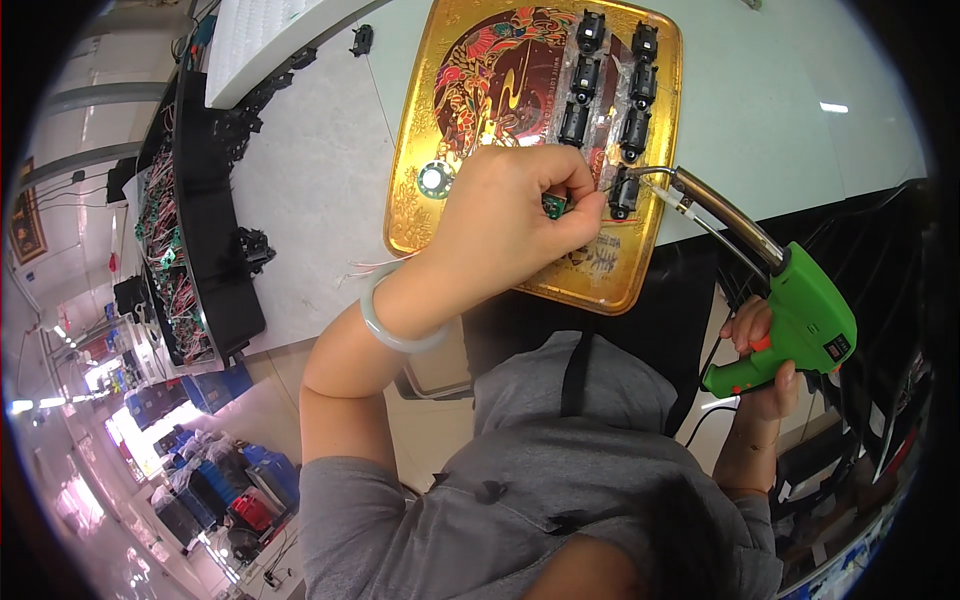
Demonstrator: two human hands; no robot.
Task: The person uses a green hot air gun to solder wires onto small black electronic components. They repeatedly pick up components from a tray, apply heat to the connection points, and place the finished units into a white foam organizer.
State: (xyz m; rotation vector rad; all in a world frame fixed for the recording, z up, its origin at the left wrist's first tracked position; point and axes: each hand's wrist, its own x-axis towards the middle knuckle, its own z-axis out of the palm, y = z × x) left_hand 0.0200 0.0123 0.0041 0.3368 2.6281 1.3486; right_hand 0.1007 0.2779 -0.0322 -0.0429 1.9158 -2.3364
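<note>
My right hand (pixel 762 345) grips a green soldering gun (pixel 812 312) with a red trigger. Its bent metal tip reaches a black plastic part (pixel 624 192), the nearest in a column on the gold tray (pixel 425 110). My left hand (pixel 515 205), a pale bangle at its wrist, pinches beside that same part; what sits between the fingertips is too small to make out. Under the left fingers a small green circuit board (pixel 555 206) shows partly. Left of this hand lies a round white-and-green disc piece (pixel 435 180), with thin wires trailing near the wrist.
Several more black parts (pixel 585 78) stand in two columns on the tray. To the left, a black bin (pixel 215 240) holds green boards and wires, with loose black pieces (pixel 257 245) beside it. A white foam block (pixel 270 45) lies at the far left of the pale table (pixel 310 190).
</note>
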